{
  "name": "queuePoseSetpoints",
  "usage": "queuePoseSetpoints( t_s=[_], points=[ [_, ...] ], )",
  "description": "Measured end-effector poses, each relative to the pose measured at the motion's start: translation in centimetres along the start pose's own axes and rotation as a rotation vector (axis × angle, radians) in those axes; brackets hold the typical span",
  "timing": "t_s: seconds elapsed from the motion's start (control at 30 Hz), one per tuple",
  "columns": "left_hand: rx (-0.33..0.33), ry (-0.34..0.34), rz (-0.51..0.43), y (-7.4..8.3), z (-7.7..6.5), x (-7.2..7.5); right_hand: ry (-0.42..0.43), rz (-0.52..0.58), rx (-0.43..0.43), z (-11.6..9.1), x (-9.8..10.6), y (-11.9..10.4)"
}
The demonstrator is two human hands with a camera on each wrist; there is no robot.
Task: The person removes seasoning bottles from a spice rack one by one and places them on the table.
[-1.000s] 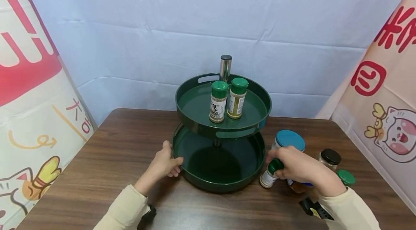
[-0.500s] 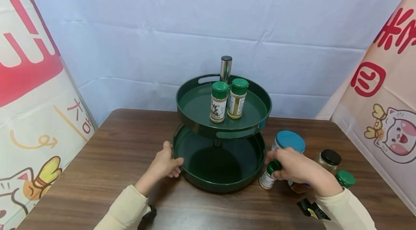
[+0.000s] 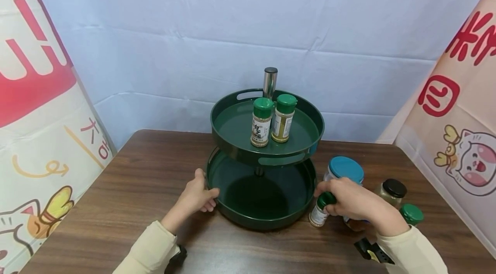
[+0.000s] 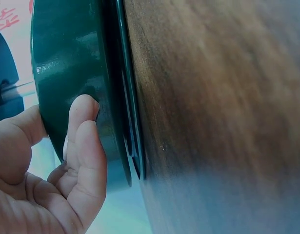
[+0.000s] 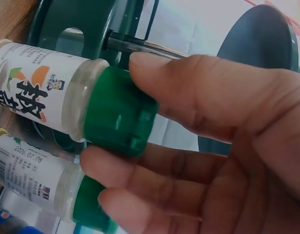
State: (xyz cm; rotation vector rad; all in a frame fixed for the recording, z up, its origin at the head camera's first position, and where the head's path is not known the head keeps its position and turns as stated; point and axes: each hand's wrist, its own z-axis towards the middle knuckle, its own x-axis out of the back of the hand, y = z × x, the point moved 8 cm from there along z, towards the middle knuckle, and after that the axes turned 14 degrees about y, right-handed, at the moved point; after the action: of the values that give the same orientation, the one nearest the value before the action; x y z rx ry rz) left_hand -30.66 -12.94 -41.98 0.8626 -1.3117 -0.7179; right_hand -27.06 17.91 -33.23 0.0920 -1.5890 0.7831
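Note:
At the lower left of a dark green two-tier turntable tray (image 3: pixel 267 223), my left hand (image 3: pixel 193 192) holds the wall of the bottom tier. The left wrist view shows its thumb over the rim and its fingers (image 4: pixel 86 141) against the outer wall. To the right of the tray, my right hand (image 3: pixel 350 198) pinches the green cap of a small spice shaker (image 3: pixel 318 216). Thumb and fingers lie on opposite sides of that cap in the right wrist view, where the shaker's printed white label (image 5: pixel 42 85) faces the camera. A second green-capped shaker (image 5: pixel 37 175) is close beside it.
Two green-capped shakers (image 3: pixel 260 130) stand on the top tier near the metal post (image 3: pixel 270 82). Right of the tray are a blue-lidded jar (image 3: pixel 346 168), a black-lidded jar (image 3: pixel 393 190) and another green cap (image 3: pixel 411 213). Wall cloth closes off the back of the wooden table (image 3: pixel 162 158).
My right hand and sleeve have shifted very slightly to the left, still at the shaker's cap. My left hand stays on the tray, and the other containers have not moved.

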Motion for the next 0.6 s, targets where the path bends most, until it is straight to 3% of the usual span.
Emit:
queuePoseSetpoints(
  t_s=[0.37, 0.6],
  points=[
    [0.005, 0.001, 0.004, -0.1, 0.0, 0.0, 0.045, -0.027, 0.043, 0.0, 1.7, -0.6],
    [0.001, 0.000, 0.006, 0.0, 0.0, 0.1, 0.030, -0.032, 0.011, 0.1, 2.0, -0.6]
  ],
)
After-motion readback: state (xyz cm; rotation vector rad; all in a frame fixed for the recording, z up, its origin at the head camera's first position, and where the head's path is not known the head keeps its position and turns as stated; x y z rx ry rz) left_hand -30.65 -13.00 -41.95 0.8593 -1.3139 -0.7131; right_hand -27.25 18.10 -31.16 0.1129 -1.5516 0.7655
